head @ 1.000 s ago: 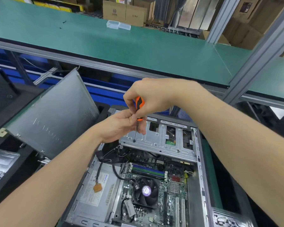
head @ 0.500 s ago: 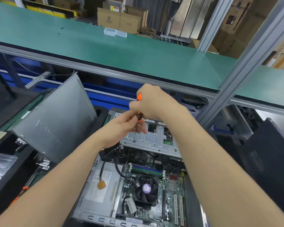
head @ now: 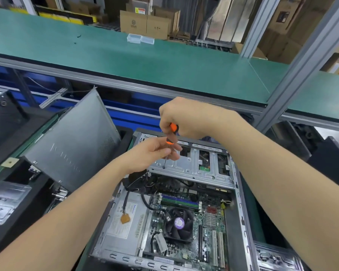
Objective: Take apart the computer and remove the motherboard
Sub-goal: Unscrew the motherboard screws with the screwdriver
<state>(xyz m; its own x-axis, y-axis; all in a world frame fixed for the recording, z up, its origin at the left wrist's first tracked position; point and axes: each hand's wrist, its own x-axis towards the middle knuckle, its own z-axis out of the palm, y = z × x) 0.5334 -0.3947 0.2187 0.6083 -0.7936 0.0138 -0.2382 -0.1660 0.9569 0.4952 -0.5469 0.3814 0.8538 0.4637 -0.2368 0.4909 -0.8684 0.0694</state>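
Clasping the screwdriver, right hand hides its handle.

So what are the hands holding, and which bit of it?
An orange-and-black screwdriver. The right hand grips the top of its handle; the left hand pinches the handle's lower end.
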